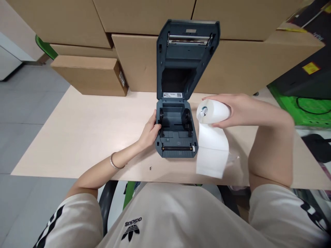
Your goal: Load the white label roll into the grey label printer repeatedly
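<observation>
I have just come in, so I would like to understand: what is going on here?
A person's right hand holds a white label roll, its loose strip unrolled toward the person. The left hand is against the left side of a dark label printer, whose lid stands open. The roll is outside the printer, to its right.

Matt plastic printer (172,153), smooth paper roll (218,111), cardboard boxes (139,65)

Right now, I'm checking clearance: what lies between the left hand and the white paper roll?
In the head view, the open blue-grey plastic printer stands between them.
</observation>
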A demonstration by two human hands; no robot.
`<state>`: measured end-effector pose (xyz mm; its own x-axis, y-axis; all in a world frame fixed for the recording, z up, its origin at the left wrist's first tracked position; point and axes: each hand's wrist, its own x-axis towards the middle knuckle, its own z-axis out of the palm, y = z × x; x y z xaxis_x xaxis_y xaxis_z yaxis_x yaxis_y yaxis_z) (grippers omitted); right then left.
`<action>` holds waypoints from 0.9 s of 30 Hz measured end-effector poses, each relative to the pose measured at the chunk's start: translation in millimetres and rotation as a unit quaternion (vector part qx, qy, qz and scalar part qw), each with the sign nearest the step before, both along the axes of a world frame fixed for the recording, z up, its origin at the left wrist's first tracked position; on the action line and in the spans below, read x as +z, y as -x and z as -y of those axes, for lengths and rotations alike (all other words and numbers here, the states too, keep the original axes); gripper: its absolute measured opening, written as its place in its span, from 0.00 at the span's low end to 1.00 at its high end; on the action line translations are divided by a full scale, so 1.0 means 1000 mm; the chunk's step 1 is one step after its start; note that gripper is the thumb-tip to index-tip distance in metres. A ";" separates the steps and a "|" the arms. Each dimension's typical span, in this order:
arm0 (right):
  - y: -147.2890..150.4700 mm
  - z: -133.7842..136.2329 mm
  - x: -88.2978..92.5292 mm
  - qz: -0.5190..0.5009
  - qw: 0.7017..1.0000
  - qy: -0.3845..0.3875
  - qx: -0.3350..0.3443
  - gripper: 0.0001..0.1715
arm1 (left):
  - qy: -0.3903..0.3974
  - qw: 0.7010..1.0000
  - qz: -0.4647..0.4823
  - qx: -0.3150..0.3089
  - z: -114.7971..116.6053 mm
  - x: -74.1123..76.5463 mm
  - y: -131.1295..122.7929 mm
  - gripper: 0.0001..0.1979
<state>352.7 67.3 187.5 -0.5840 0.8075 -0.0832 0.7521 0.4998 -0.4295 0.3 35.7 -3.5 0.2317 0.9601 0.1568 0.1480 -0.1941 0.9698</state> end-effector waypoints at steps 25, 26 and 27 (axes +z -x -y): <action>0.128 0.022 -0.071 0.045 0.983 -0.167 0.055 0.34 | -0.001 1.000 0.006 0.012 -0.001 0.003 -0.005 0.43; 0.125 0.035 -0.071 0.038 0.986 -0.150 0.055 0.34 | -0.002 1.000 0.008 0.010 -0.001 0.002 -0.004 0.43; 0.122 0.048 -0.073 0.032 0.989 -0.130 0.060 0.36 | -0.002 1.000 0.009 0.008 -0.001 0.001 -0.004 0.43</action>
